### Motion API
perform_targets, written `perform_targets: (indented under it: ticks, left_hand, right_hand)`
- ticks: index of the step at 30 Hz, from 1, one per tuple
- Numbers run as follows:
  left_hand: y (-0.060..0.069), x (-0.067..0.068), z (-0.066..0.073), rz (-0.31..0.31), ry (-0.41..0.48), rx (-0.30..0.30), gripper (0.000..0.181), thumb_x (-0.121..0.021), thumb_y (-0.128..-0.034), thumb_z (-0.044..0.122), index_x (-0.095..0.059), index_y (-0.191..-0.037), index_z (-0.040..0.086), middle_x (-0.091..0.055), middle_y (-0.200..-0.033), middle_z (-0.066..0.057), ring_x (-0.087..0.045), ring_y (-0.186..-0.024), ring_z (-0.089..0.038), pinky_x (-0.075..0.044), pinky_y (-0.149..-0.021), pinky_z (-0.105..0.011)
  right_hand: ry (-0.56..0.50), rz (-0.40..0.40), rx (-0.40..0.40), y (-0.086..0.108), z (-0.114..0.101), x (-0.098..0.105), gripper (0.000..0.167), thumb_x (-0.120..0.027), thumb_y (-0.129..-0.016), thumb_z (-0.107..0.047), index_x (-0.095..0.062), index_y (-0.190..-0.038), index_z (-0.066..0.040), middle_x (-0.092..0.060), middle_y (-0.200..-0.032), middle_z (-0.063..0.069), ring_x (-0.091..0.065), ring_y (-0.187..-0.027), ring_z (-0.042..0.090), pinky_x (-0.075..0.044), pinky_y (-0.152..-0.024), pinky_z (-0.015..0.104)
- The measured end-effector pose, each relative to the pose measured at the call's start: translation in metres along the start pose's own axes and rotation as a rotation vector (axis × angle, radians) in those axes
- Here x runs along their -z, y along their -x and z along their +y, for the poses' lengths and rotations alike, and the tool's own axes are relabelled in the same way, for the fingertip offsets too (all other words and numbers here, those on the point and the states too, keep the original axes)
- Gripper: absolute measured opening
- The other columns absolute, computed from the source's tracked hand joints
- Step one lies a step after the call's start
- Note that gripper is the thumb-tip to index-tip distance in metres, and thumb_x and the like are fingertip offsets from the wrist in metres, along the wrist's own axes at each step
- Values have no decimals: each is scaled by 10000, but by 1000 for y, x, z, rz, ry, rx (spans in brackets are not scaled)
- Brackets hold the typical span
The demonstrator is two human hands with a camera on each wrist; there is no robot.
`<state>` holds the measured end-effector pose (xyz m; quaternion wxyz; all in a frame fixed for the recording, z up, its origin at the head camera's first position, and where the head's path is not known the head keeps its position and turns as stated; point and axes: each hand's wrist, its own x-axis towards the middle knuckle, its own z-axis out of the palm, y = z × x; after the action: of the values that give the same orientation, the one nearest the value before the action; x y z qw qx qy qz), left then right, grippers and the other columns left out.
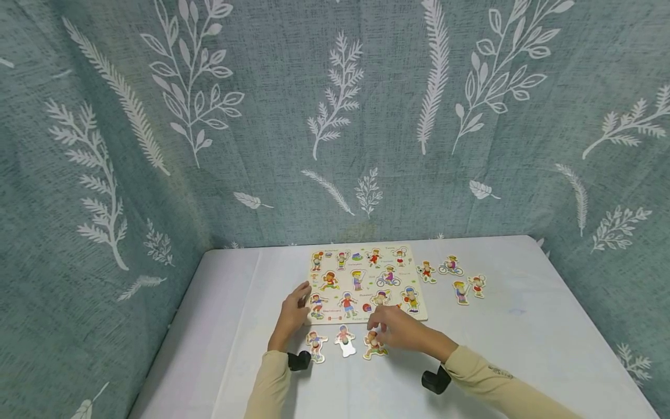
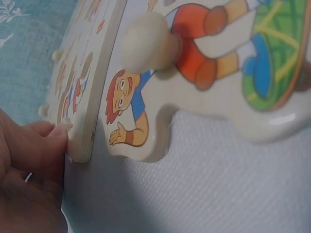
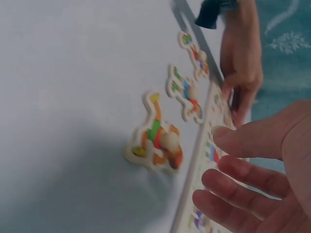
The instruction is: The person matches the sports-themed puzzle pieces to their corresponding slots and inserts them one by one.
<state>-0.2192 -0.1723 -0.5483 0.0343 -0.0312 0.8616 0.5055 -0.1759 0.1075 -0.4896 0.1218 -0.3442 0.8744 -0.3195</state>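
**Puzzle board [image 1: 344, 285]: tight at front and back, most room to its left**

We have the board flat on the white table [image 1: 523, 331], its back edge near the table's far edge. The patterned curtain [image 1: 389, 116] rises right behind, so little room there. Left of the board we get a wide stretch of tabletop; the right side has room too, past four loose pieces.

Left hand [image 1: 293, 314] sits at the board's left edge, thumb and fingers touching it. We can't tell whether they pinch. Right hand [image 1: 400, 330] is at the front edge, fingers spread apart, nothing between them. We can't tell whether its fingertips touch the board.

Front side is the crowded one: three knobbed pieces in a row just off the board's front edge. From left: skateboarder piece [image 1: 316, 347], skater piece [image 1: 344, 343] with glare on its lower half, runner piece [image 1: 374, 347]. Gap to the board is narrow. The right hand partly covers the runner piece in the head view.

Right side, we see the soccer piece [image 1: 426, 272] just beside the board, the cyclist piece [image 1: 451, 266] behind it, then the golfer piece [image 1: 461, 293] and tennis piece [image 1: 477, 286] close together.

In the way: the left wrist's black camera [image 1: 299, 361], right by the skateboarder piece.
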Motion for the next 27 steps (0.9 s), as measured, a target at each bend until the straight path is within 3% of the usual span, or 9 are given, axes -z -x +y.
perform_targets:
  ticks: [5, 15, 27]
  left_hand:
    - [1, 0, 2, -8, 24, -8, 614, -482, -756, -218, -447, -1354, -84, -340, -1495, -136, -289, -1367, -350, -329, -1047, -463]
    - [1, 1, 1, 11, 2, -16, 608, -484, -765, -203, -450, -1358, -70, -344, -1494, -128, -273, -1375, -344, -314, -1054, -452]
    - [1, 0, -2, 5, -7, -18, 614, -498, -771, -188, -445, -1368, -53, -341, -1498, -116, -318, -1351, -355, -359, -1026, -464]
  right_hand:
    - [-13, -12, -15, 0, 3, -13, 113, -708, -802, -48, -702, -890, -118, -576, -840, -65, -531, -746, 83, -459, -657, 197]
    - [8, 19, -2, -2, 7, -33, 105, -673, -792, 13, -692, -818, -86, -516, -761, -66, -456, -686, 46, -419, -613, 177]
    - [49, 7, -9, -7, 4, -34, 165, -607, -796, 77, -696, -787, -62, -540, -757, -65, -460, -676, 23, -448, -609, 167]
